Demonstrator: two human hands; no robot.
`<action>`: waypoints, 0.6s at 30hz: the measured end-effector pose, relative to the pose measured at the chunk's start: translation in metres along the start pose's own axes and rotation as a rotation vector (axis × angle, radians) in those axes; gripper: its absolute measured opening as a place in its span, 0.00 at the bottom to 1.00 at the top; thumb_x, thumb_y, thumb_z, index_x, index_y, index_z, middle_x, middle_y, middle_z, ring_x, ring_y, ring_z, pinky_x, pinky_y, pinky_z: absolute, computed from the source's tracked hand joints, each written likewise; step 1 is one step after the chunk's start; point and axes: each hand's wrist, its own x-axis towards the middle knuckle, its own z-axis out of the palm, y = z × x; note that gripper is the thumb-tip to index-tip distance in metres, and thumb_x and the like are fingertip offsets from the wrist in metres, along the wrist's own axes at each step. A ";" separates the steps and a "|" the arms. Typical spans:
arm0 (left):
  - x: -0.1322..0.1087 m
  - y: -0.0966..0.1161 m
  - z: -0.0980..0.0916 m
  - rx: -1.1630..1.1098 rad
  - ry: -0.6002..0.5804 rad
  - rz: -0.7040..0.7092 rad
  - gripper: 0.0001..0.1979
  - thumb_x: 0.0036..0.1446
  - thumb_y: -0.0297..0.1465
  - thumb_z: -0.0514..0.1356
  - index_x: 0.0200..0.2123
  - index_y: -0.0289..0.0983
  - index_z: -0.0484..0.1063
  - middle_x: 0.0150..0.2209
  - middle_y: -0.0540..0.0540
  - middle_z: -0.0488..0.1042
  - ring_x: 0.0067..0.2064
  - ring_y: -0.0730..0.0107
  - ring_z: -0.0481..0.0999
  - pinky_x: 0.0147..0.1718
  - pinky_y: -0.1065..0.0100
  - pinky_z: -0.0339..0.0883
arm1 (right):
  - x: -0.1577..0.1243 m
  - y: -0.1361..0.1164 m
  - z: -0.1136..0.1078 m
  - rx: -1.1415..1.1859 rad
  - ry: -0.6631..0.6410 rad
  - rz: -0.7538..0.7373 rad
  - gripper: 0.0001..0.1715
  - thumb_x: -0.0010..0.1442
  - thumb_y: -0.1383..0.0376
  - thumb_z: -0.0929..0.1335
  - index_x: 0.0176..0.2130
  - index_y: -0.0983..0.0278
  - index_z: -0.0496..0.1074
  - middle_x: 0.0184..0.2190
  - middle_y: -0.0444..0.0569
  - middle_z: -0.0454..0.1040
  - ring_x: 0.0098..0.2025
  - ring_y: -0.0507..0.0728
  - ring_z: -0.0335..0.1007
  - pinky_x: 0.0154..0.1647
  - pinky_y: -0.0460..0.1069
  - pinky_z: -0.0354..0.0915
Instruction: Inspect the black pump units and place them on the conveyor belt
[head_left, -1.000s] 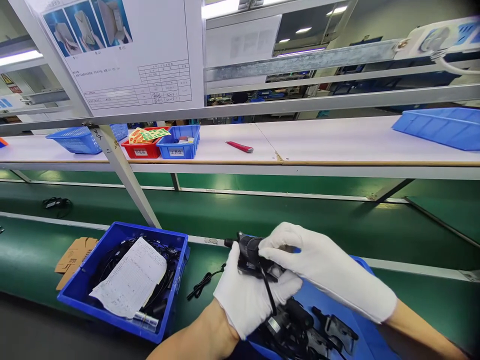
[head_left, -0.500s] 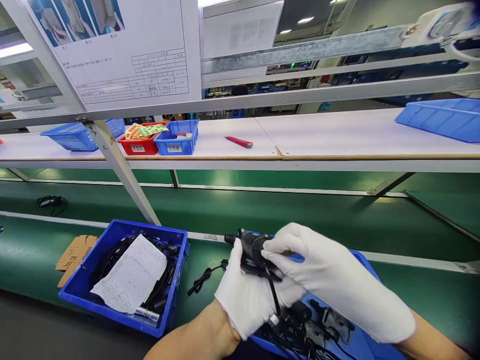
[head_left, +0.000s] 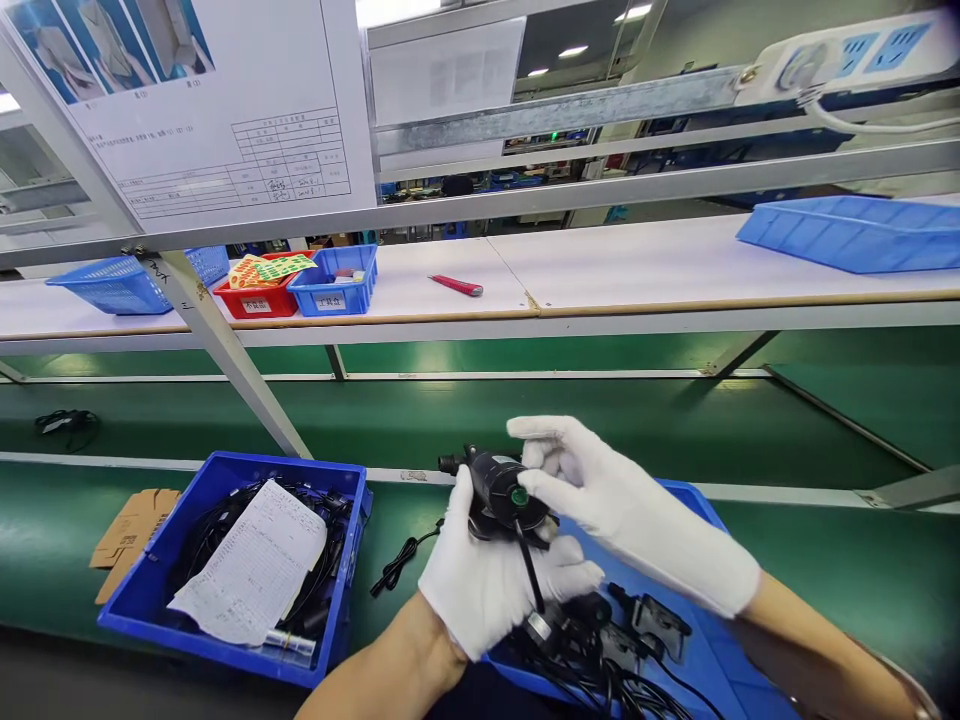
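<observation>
In the head view my left hand (head_left: 487, 590), in a white glove, is closed from below around a small black pump (head_left: 501, 490). The pump has a threaded nozzle pointing left, a green round spot on its near end and a black cable hanging down over my palm. My right hand (head_left: 570, 465), also gloved, is held just right of the pump. Its thumb and index finger are apart with nothing between them; the thumb tip is close to the green spot, and I cannot tell whether it touches. Beneath my hands a blue bin (head_left: 694, 500) holds black parts and cables (head_left: 630, 650).
To the left, a blue crate (head_left: 217, 465) holds black cables and a handwritten sheet (head_left: 259, 560). Flat cardboard (head_left: 135, 530) and a coiled cable (head_left: 394, 570) lie beside it. A shelf (head_left: 630, 265) above carries small bins (head_left: 337, 280), a red pen-shaped tool (head_left: 456, 286) and a blue tray (head_left: 847, 235).
My right hand has drawn back from the pump and its fingers have spread. The green spot on the pump's end now shows. The view has shifted slightly to the right.
</observation>
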 end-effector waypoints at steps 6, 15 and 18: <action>-0.001 0.008 0.001 -0.200 0.043 0.042 0.38 0.68 0.57 0.48 0.40 0.25 0.77 0.33 0.37 0.79 0.38 0.59 0.82 0.45 0.60 0.76 | -0.005 0.044 0.020 0.535 0.116 0.037 0.30 0.71 0.41 0.61 0.61 0.54 0.68 0.52 0.51 0.76 0.54 0.62 0.76 0.62 0.59 0.69; -0.005 0.029 0.013 -0.280 0.084 0.197 0.34 0.69 0.55 0.49 0.41 0.29 0.75 0.35 0.38 0.78 0.41 0.59 0.83 0.49 0.59 0.78 | -0.056 0.044 0.052 0.176 -0.153 0.071 0.33 0.64 0.35 0.64 0.31 0.59 0.75 0.23 0.45 0.73 0.24 0.55 0.67 0.23 0.47 0.68; -0.010 0.026 0.013 -0.323 0.052 0.130 0.36 0.68 0.57 0.47 0.40 0.28 0.74 0.35 0.38 0.78 0.40 0.61 0.82 0.49 0.60 0.77 | -0.062 0.039 0.050 0.066 -0.016 0.028 0.29 0.63 0.41 0.68 0.24 0.59 0.71 0.21 0.44 0.73 0.23 0.54 0.69 0.23 0.45 0.68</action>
